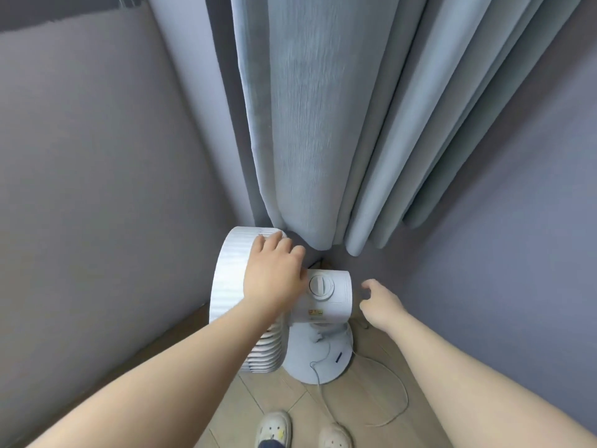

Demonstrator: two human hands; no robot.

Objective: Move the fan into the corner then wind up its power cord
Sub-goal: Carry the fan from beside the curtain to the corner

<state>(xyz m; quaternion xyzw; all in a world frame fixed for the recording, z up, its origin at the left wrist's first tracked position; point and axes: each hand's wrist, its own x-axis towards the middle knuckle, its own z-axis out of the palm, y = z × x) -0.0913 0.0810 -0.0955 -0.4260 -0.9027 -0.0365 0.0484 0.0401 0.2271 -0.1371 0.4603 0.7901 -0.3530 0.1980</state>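
Fan parked in corner, cord not wound yet.

White plastic pedestal fan (pixel 281 305), ribbed round head and dial on the motor housing, stands on the wood-look floor (pixel 371 399) under the grey-blue curtain (pixel 307 124). Left hand (pixel 274 276) lies flat on the head, likely steadying it; right hand (pixel 381 302) is empty, fingers loose, beside the housing. Thin white power cord (pixel 387 392) trails slack off the base.

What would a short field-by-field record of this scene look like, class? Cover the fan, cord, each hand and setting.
fan: white fan upright on the wood floor, in the corner below the curtain
cord: white power cord loose on the floor, not wound
left hand: left hand resting on the fan head
right hand: right hand open, apart from the fan
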